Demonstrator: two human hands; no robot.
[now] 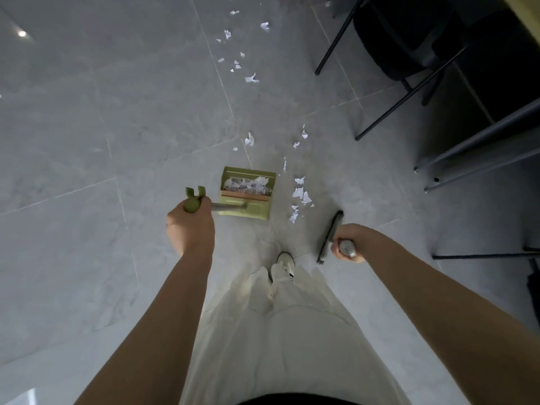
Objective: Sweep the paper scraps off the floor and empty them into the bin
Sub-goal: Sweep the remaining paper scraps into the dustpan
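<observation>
Green plastic caps the long handle (193,203) that the left hand (190,226) grips, fingers curled fully round it just under the forked clip at its top. From that fist the metal shaft runs away to the right and down to the green dustpan (248,197), which sits on the grey tiled floor (87,141) just beyond the hand; white paper scraps (248,184) lie heaped inside it against a tan strip. The left forearm reaches forward and slightly inward, wrist bent down.

The right hand (347,244) is clenched round the silver end of the broom handle (347,249), knuckles to the left, thumb side hidden. Just left of this fist the dark broom head (331,235) stands on the floor, seen almost end-on, so its bristles are hard to make out. The right forearm comes in from the lower right corner, elbow cut off by the frame.

Between the 2 hands and a little beyond them, loose scraps (299,197) lie beside the dustpan's right edge. Further scraps (251,78) trail well away ahead of both hands. Black chair legs (409,95) stand far off to the right of the right hand. Below the hands hang pale trousers (277,331) and 1 shoe (285,258).
</observation>
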